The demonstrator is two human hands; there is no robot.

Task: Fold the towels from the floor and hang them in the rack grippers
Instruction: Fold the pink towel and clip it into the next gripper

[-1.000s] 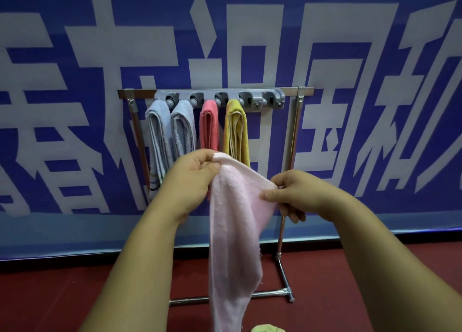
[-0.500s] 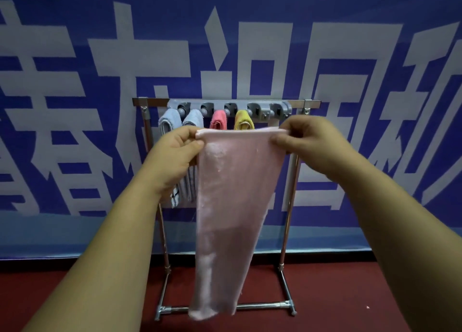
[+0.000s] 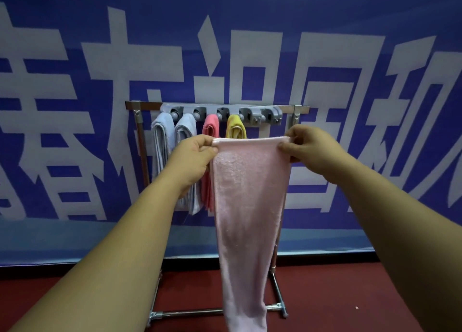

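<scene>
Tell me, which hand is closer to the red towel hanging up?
Left. The left hand pinches a corner of the pink towel just in front of the red towel; the right hand pinches the other corner, farther right, beyond the yellow towel.

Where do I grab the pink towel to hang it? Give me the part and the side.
Probably its top edge: pinch the pink towel at both corners from the near side, as the left hand and right hand do. That edge is taut and level, the rest hangs limp below.
</scene>
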